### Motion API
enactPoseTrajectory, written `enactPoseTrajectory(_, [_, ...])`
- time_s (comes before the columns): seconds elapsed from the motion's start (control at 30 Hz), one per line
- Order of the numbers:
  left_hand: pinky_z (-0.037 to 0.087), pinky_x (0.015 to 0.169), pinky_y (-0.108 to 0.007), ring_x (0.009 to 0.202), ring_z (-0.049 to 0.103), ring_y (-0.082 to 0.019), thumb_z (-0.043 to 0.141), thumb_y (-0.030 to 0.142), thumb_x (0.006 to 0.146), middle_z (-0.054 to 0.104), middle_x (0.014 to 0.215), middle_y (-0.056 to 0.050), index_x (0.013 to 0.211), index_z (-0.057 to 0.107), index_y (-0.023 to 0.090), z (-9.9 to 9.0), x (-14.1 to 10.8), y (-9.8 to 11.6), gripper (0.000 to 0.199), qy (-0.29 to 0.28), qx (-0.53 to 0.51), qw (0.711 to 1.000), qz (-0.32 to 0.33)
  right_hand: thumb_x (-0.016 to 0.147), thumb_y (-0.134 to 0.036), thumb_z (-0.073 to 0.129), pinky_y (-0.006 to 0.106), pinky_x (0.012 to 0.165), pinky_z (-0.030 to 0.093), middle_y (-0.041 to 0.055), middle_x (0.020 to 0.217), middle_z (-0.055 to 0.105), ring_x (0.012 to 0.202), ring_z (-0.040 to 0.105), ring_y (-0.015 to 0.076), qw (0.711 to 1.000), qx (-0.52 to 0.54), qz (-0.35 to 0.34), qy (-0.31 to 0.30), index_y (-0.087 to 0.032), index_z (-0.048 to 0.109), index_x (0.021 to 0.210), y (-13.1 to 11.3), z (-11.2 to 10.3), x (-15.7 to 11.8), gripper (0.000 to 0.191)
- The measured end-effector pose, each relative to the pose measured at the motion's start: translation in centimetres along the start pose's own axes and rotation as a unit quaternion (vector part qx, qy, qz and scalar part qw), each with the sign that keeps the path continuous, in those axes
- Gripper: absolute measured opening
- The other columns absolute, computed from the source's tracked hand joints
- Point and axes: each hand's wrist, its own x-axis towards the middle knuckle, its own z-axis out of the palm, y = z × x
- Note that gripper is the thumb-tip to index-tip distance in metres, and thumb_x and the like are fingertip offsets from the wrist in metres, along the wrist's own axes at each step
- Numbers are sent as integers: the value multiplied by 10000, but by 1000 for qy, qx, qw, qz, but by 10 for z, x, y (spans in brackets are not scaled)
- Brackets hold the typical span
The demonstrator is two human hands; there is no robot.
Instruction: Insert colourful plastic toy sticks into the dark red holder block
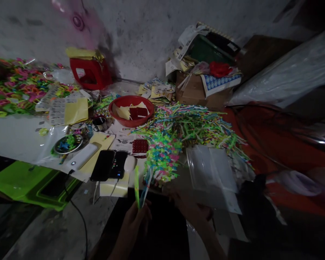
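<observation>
My left hand (137,216) is closed around the lower ends of a few thin plastic strips (137,186), one yellow-green and others bluish-white, which point upward. To its right, my right hand (180,202) is near the table's front edge, just below a pile of green, pink and blue plastic pieces (164,157); its fingers are dark and blurred, so their grip cannot be made out. Behind that pile spreads a large heap of thin multicoloured strips (200,124). A dark red block of small pieces (140,146) lies left of the pile.
Phones (103,165), a white power bank (82,157) and a steel dish (69,143) lie at left. Farther back are a red basin (132,121) and a red canister (90,74). Clear bags (212,168) lie at right. A green stool (24,180) stands below left.
</observation>
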Motion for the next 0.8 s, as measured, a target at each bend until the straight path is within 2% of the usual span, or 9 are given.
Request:
enactPoseTrajectory(0.07, [464, 527, -235, 562, 566, -148, 612, 680, 657, 630, 633, -23, 838, 683, 174, 2, -7, 5, 542, -24, 22, 999, -14, 869, -513, 350, 307, 628, 479, 48, 779, 678, 630, 600, 182, 991, 112, -24, -75, -194, 686, 959, -16, 6, -21, 471])
enactPoseTrajectory(0.13, [497, 797, -287, 890, 625, -228, 637, 659, 652, 714, 883, -64, 918, 716, 215, 3, -15, 11, 523, -69, 35, 996, -39, 791, -495, 522, 297, 734, 489, 35, 882, 678, 775, 616, 188, 962, 237, -58, -120, -220, 662, 1037, -32, 14, -37, 394])
enactPoseTrajectory(0.2, [403, 992, -331, 1144, 532, -261, 626, 651, 670, 666, 1155, -48, 1060, 691, 265, 4, -21, 14, 552, -115, 25, 992, -55, 716, -466, 638, 294, 805, 477, 25, 892, 673, 864, 608, 199, 940, 323, -53, -96, -228, 681, 962, -41, 24, -46, 344])
enactPoseTrajectory(0.27, [345, 1050, -356, 1218, 474, -271, 615, 681, 654, 625, 1234, -41, 1122, 664, 275, 3, -22, 10, 621, -114, 7, 992, -56, 699, -460, 668, 278, 783, 475, 26, 864, 669, 842, 601, 193, 936, 348, -30, -48, -216, 696, 838, -40, 31, -49, 282])
enactPoseTrajectory(0.4, [474, 835, -315, 945, 587, -237, 607, 708, 632, 689, 958, -61, 891, 703, 227, -2, -19, -6, 556, -28, -16, 997, -65, 722, -524, 635, 212, 545, 428, -5, 612, 592, 566, 514, 119, 939, 343, -6, -1, -183, 663, 676, -25, 36, -46, 345])
enactPoseTrajectory(0.5, [417, 575, -218, 593, 481, -119, 662, 592, 679, 549, 634, 20, 711, 593, 193, -2, -16, -10, 406, -56, -11, 997, -56, 747, -552, 596, 208, 481, 408, -21, 518, 542, 471, 463, 101, 941, 337, 2, 44, -180, 628, 648, -20, 33, -47, 386])
enactPoseTrajectory(0.57, [367, 536, -201, 547, 414, -94, 699, 529, 675, 482, 591, 49, 687, 539, 187, -1, -15, -8, 378, -75, 8, 995, -57, 732, -535, 625, 228, 552, 467, 9, 601, 623, 543, 547, 129, 940, 337, -1, 62, -182, 647, 674, -23, 32, -50, 358])
enactPoseTrajectory(0.67, [364, 552, -210, 572, 428, -104, 717, 528, 646, 506, 603, 39, 670, 527, 178, 0, -13, -7, 399, -70, 38, 995, -60, 669, -479, 710, 247, 628, 512, 36, 729, 698, 681, 638, 174, 929, 370, 10, 7, -191, 692, 730, -30, 32, -54, 295])
enactPoseTrajectory(0.8, [364, 550, -219, 579, 441, -114, 612, 604, 706, 513, 626, 35, 714, 542, 183, -5, -8, -17, 427, -56, 43, 995, -74, 678, -458, 711, 236, 553, 520, 20, 661, 700, 624, 657, 171, 917, 387, 36, -94, -193, 716, 769, -28, 28, -51, 280])
